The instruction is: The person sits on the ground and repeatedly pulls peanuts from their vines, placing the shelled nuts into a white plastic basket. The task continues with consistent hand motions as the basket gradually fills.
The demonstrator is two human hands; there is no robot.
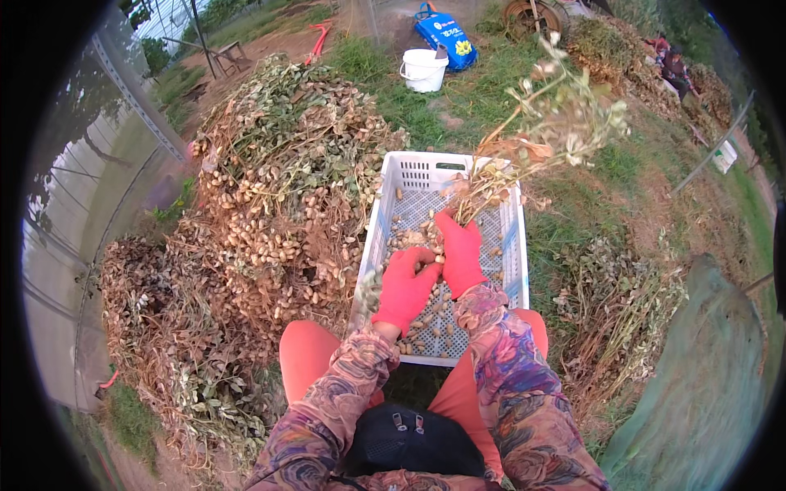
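Observation:
A white perforated plastic crate [522, 264] stands before me, with loose peanuts [424, 325] scattered on its mesh bottom. Above the crate my right hand [460, 251], in a red glove, is closed around the stems of a dried peanut plant [491, 178]; its leafy tops lean up and to the right past the rim. My left hand [407, 285], gloved in red too, is beside it, thumb and fingers curled together at a peanut near the plant's root end. Whether the left fingers grip that peanut cannot be told.
A big heap of peanut plants with pods [264, 227] lies on the left. Cut plants [620, 307] and green netting [700, 393] are on the right. Beyond the crate stand a white bucket [424, 72] and a blue bag [451, 40]. A person [675, 70] sits at the upper right.

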